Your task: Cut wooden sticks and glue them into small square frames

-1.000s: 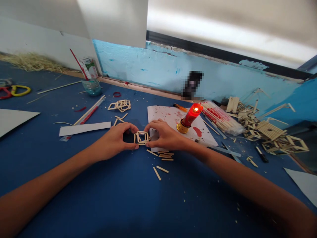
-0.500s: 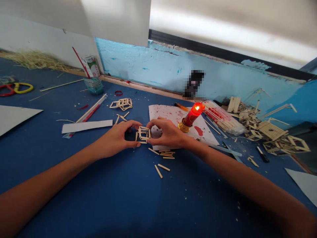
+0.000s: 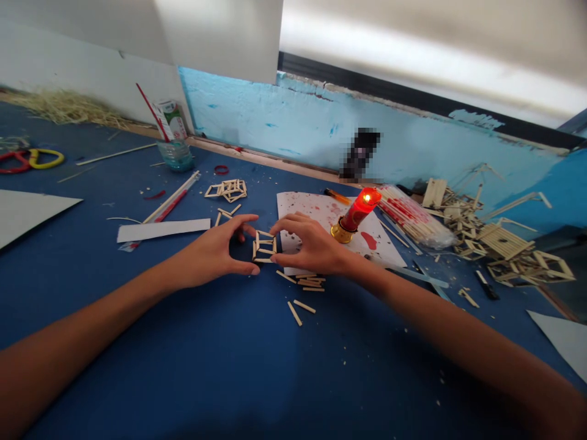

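A small cube-like frame of thin wooden sticks (image 3: 265, 249) stands on the blue tabletop between my hands. On its right side, my right hand (image 3: 308, 244) has the thumb and a fingertip against the frame's edges, one low and one high. My left hand (image 3: 224, 249) is at the left with thumb and fingers spread apart; a slight gap separates them from the frame. Just in front of my right hand lie several short loose sticks (image 3: 310, 282). Behind my left hand are a few more sticks (image 3: 225, 214) and some flat stick squares (image 3: 232, 190).
A lit red candle (image 3: 360, 211) burns on a stained paper sheet (image 3: 316, 205) beside my right hand. Bagged sticks (image 3: 413, 217), stick models (image 3: 504, 244) and a blade-like tool (image 3: 413, 273) lie right. Left are a paper strip (image 3: 162, 230), a jar (image 3: 177, 156) and scissors (image 3: 46, 159).
My left fingers have drawn away from the stick frame and spread wider. My right hand stays at its right side. The camera view has shifted slightly.
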Demonstrator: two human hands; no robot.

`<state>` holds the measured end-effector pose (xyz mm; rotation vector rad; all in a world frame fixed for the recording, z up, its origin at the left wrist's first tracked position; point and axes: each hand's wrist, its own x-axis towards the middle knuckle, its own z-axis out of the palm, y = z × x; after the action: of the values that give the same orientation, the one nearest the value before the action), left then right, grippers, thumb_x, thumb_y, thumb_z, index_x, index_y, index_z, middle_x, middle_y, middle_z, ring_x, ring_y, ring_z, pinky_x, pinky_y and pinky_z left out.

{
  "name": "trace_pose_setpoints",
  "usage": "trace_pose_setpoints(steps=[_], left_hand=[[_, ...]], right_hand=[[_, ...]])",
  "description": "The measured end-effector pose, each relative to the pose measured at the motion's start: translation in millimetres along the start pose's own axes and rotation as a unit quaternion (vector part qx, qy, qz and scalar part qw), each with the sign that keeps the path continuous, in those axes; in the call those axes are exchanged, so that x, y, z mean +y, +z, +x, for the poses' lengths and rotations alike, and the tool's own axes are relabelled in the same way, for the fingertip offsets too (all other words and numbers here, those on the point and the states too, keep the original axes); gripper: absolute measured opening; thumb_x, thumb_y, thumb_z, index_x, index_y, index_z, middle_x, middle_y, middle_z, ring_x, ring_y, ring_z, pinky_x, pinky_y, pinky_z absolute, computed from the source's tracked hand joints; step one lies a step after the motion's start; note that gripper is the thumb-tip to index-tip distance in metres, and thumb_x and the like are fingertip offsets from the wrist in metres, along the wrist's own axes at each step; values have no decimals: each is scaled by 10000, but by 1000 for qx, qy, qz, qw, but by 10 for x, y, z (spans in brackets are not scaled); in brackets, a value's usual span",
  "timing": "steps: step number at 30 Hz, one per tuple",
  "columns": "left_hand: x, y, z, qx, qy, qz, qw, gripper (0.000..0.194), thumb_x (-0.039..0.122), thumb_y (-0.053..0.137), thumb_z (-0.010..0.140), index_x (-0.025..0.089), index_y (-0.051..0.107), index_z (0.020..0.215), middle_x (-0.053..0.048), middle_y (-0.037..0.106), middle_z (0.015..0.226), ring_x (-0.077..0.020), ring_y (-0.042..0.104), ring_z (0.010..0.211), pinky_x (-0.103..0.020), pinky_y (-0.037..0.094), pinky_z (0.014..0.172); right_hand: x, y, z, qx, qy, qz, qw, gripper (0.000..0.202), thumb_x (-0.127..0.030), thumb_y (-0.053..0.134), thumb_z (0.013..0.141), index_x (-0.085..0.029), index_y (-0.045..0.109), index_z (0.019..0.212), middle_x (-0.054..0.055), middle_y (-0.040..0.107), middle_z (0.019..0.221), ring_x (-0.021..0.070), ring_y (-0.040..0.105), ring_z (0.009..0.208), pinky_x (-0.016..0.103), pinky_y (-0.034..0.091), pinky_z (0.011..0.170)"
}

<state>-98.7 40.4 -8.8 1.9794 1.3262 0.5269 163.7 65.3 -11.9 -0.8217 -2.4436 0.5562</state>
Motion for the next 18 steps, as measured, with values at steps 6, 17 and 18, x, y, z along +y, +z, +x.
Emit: trace_pose_setpoints(steps=[6,17,18], left_hand=[[-41,2,9,-3,13,7,1000,1045,571,896,724,214,442,1594,-93,676,1297,-319,609,1162,-483,490,1068],[-6,14,12,8,9,6,1000,918,582,853,755,214,525,1528,-72,702,1180,-318,684,1114,-451,539,970],[-4,15,11,9,9,8,1000,908,583,851,759,214,531,1524,-71,704,1173,-317,688,1106,-449,540,961]], right_hand=[[35,-15,39,-38,-7,-13,999,303,-329,855,880,-210,733,1131,88,740,1134,267,673,1094,392,495,983],[-10,-8,37,-13,6,25,1000,294,-311,838,899,-212,730,1154,74,747,1146,232,689,1044,356,496,941],[-11,-12,33,-13,9,29,999,290,-315,842,896,-216,732,1145,68,751,1140,229,691,1037,353,496,938]])
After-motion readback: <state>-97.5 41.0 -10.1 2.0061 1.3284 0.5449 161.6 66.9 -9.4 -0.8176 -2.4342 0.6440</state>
